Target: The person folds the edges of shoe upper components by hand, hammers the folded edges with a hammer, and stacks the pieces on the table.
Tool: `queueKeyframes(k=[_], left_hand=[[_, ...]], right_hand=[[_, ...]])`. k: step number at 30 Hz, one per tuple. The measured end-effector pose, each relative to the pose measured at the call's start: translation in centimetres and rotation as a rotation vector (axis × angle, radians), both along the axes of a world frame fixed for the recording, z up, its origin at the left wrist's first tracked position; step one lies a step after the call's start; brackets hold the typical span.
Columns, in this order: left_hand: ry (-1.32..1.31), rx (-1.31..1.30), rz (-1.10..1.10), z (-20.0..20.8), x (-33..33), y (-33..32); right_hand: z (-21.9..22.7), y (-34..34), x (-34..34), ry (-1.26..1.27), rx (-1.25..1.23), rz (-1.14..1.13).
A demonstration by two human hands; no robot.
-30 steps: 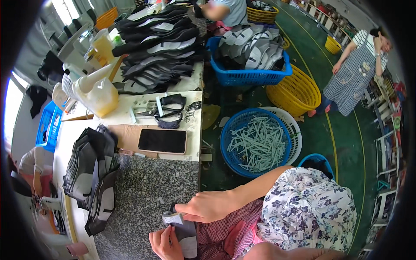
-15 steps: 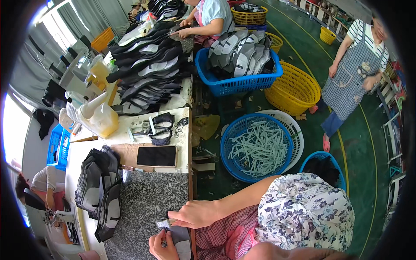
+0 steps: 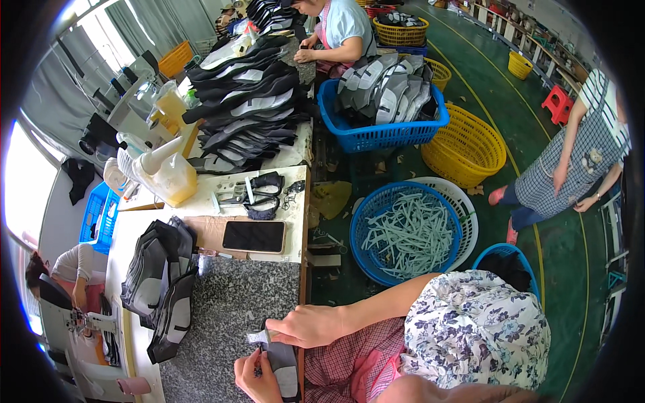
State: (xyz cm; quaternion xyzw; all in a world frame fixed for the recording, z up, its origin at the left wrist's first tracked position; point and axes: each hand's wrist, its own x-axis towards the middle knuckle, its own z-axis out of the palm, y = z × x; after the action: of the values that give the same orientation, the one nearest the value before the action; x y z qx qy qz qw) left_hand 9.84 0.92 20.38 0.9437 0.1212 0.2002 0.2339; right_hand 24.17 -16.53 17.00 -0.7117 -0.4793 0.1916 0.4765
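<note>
My right hand (image 3: 310, 326) is closed around a small flat tool with a pale, shiny end (image 3: 257, 337); its exact kind is hard to make out. Just below it, my left hand (image 3: 258, 377) pinches the edge of a grey and black shoe-upper piece (image 3: 285, 366), its fingertips close to the tool's end. That piece lies on a speckled stone slab (image 3: 222, 295) at the table's edge. To the left, a pile of similar black and grey shoe pieces (image 3: 161, 282) overlaps the slab.
A phone (image 3: 254, 236) lies beyond the slab, near black-handled scissors (image 3: 267, 195) and a plastic glue jug (image 3: 171, 178). Stacked shoe pieces (image 3: 248, 101) stand farther back. On the floor are a blue basket of pale strips (image 3: 356, 232) and a yellow basket (image 3: 463, 158). Co-workers stand nearby.
The whole view has shifted slightly. At the right, a co-worker has stepped and turned, and a red stool now shows. My hands stay at the shoe piece with little movement.
</note>
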Motion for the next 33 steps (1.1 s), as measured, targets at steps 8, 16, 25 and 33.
queueKeyframes(k=[8,16,25,33], left_hand=[[0.037,-0.028,0.04,0.3,-0.2,-0.5],[0.066,-0.338,0.108,-1.3,-0.8,1.4],[0.163,-0.392,0.074,-1.4,-0.7,3.0],[0.255,-0.184,0.174,-1.8,2.6,4.9]], right_hand=[[0.1,-0.2,-0.2,0.02,-0.004,0.032],[-0.5,0.5,-0.6,-0.047,-0.101,0.019],[0.0,0.1,-0.9,0.232,0.021,-0.032],[-8.7,-7.5,-5.6,0.268,0.207,0.278]])
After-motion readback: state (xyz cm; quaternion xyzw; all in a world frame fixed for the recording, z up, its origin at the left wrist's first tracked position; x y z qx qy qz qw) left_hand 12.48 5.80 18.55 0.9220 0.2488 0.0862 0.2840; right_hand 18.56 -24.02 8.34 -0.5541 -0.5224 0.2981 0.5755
